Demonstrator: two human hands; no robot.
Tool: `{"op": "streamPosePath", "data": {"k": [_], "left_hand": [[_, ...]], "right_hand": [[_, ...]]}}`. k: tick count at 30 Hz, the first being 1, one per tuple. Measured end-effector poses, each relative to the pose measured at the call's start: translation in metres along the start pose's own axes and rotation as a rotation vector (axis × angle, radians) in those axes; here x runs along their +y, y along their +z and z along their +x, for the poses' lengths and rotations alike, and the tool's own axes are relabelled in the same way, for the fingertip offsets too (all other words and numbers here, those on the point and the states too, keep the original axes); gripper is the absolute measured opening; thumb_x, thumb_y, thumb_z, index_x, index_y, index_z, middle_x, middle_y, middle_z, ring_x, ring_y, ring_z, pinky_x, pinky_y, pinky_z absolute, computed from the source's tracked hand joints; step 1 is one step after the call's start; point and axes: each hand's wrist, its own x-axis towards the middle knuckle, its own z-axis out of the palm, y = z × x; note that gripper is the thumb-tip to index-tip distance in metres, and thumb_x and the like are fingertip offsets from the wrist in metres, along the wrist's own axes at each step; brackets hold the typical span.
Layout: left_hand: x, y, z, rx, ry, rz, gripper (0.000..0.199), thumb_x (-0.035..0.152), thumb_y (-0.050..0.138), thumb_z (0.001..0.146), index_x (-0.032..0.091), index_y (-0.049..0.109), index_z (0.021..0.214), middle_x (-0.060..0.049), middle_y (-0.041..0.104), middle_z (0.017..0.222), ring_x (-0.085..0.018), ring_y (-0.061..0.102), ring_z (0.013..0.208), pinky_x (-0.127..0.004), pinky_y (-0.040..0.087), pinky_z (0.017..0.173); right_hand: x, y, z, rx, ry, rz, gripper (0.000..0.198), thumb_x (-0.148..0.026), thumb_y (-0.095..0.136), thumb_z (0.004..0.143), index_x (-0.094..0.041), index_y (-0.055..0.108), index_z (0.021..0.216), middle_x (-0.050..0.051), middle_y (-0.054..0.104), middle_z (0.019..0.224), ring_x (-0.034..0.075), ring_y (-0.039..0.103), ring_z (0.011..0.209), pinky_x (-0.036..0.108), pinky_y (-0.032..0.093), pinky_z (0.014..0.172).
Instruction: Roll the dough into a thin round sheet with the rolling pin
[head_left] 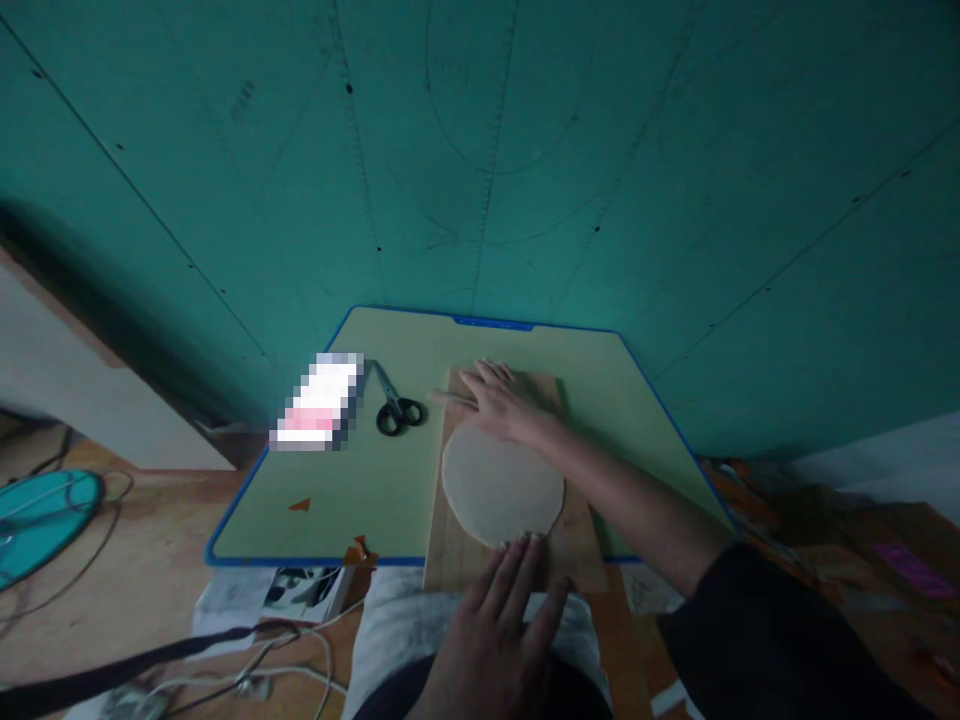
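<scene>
A flat round pale sheet that looks like rolled dough (504, 485) lies on a wooden board (585, 560). My left hand (495, 625) comes from below, fingers stretched out, with its fingertips at the sheet's near edge. Reaching in from the right, my right hand (502, 402) lies palm down at the far edge, its fingers spread. A thin pale stick-like shape (450, 398) pokes out left of that hand past the board's side. Whether it is a rolling pin's end or the thumb, I cannot make out. Black-handled scissors (397, 405) lie left of the board.
The board rests on a pale green table (337, 500) with a blue rim, its near end overhanging my lap. A pixelated, phone-like object (319, 400) and orange scraps (360, 550) are on the left. A green wall (480, 150) stands behind. Cables (300, 670) run across the floor.
</scene>
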Motion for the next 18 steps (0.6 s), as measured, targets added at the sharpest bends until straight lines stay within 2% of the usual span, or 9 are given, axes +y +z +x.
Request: {"op": "streamPosePath", "data": {"k": [4,9,13,16,18], "left_hand": [[-0.012,-0.013,-0.001,0.017,-0.046,-0.031,0.066,0.039,0.057,0.094,0.016,0.037,0.152,-0.016,0.049,0.152,-0.031,0.047,0.14,-0.042,0.047,0.107],[-0.037,-0.024,-0.011,0.077,-0.332,0.087,0.07,0.043,0.052,0.096,0.008,0.032,0.154,-0.017,0.039,0.159,-0.032,0.035,0.147,-0.047,0.044,0.111],[-0.043,-0.021,-0.017,0.061,-0.34,0.134,0.071,0.048,0.046,0.099,0.009,0.029,0.156,-0.016,0.04,0.159,-0.03,0.037,0.146,-0.048,0.043,0.112],[-0.041,-0.02,-0.017,0.066,-0.322,0.15,0.075,0.052,0.044,0.099,0.007,0.027,0.156,-0.017,0.04,0.158,-0.031,0.037,0.146,-0.049,0.044,0.111],[-0.039,-0.021,-0.017,0.059,-0.323,0.149,0.076,0.053,0.044,0.099,0.007,0.026,0.157,-0.018,0.04,0.158,-0.031,0.036,0.147,-0.048,0.045,0.11]], "right_hand": [[0.008,0.002,0.01,0.005,-0.015,-0.003,0.056,-0.057,0.04,0.101,-0.017,0.062,0.133,0.017,0.055,0.145,0.032,0.044,0.139,0.048,0.033,0.113],[-0.021,0.008,-0.021,0.131,-0.072,0.005,0.052,-0.048,0.048,0.1,-0.013,0.057,0.137,0.021,0.053,0.145,0.033,0.046,0.136,0.048,0.037,0.112],[-0.032,0.007,-0.048,0.136,-0.068,-0.011,0.055,-0.045,0.049,0.099,-0.013,0.053,0.143,0.018,0.055,0.145,0.032,0.047,0.136,0.047,0.035,0.115],[-0.019,0.004,-0.053,0.121,-0.014,-0.04,0.054,-0.041,0.044,0.101,-0.013,0.048,0.147,0.018,0.052,0.148,0.033,0.045,0.139,0.049,0.032,0.117],[-0.003,0.003,-0.046,0.101,0.031,-0.048,0.054,-0.041,0.039,0.103,-0.012,0.048,0.147,0.019,0.049,0.151,0.033,0.041,0.142,0.051,0.027,0.119]]}}
